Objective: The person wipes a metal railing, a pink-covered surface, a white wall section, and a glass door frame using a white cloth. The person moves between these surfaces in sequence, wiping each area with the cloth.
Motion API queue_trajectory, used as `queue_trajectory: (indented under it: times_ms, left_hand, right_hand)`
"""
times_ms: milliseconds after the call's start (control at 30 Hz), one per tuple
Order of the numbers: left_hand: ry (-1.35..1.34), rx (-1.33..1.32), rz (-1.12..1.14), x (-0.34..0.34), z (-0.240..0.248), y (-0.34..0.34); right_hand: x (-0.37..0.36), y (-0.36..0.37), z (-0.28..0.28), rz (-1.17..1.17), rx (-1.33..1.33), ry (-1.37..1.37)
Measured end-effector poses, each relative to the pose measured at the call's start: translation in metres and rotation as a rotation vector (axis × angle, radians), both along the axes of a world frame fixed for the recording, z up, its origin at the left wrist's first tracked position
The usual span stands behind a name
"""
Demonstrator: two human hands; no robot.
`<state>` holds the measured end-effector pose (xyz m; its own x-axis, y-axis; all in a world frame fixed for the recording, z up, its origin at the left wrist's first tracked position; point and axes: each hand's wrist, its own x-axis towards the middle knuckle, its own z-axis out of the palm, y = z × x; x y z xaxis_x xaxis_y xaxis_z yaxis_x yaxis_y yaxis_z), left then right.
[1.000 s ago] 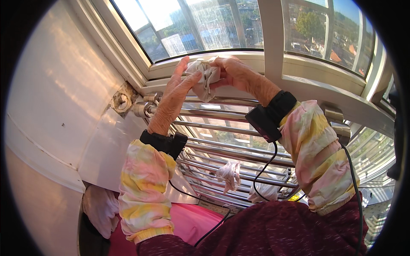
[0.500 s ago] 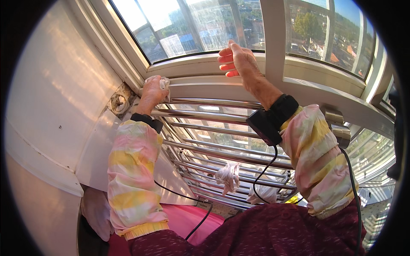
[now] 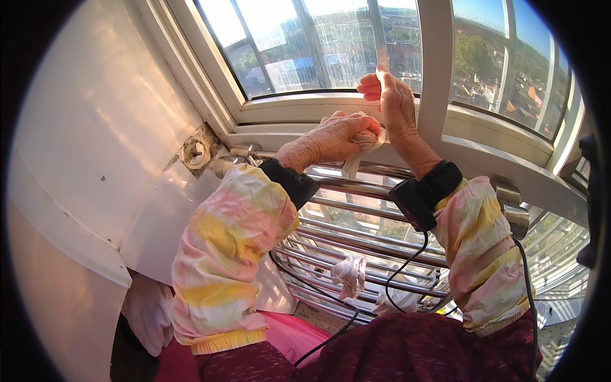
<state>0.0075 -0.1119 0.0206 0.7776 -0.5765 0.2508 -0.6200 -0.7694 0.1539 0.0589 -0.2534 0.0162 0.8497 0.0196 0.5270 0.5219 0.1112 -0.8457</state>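
Note:
Fingers curled, my left hand (image 3: 328, 138) grips a crumpled white cloth (image 3: 368, 141) against the lower rail of the white window frame (image 3: 299, 108). A loose end of the cloth hangs toward a rack of shiny metal bars (image 3: 356, 186) just below. Close beside it on the right, my right hand (image 3: 398, 105) is raised in front of the window pane (image 3: 344, 54). Its fingers are stretched out and nothing is in them. Both wrists wear black bands, and patterned sleeve covers reach up the forearms.
Another crumpled whitish cloth (image 3: 350, 275) hangs on the lower bars. To the left, a pipe fitting (image 3: 196, 153) sits in a rough wall hole beside white panels (image 3: 95, 127). A black cable (image 3: 407, 262) runs from the right wrist across the bars. The frame's upright post (image 3: 435, 70) stands at right.
My left hand has slid rightward along the frame with the white cloth, from the left corner to beside my right hand. The view has shifted slightly; my right hand remains raised.

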Motion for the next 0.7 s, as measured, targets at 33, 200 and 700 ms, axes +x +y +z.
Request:
queue_trajectory:
  times_ms: [33, 200, 700]
  left_hand:
    - [-0.023, 0.019, -0.015, 0.001, 0.001, 0.003]
    - [0.115, 0.159, 0.107, 0.017, 0.014, 0.024]
    - [-0.148, -0.743, 1.111, 0.102, 0.001, 0.208]
  right_hand:
    - [-0.001, -0.001, 0.000, -0.022, -0.017, -0.085]
    - [-0.006, -0.005, 0.001, -0.021, -0.061, -0.039]
    - [-0.013, 0.003, 0.005, 0.045, 0.018, 0.053]
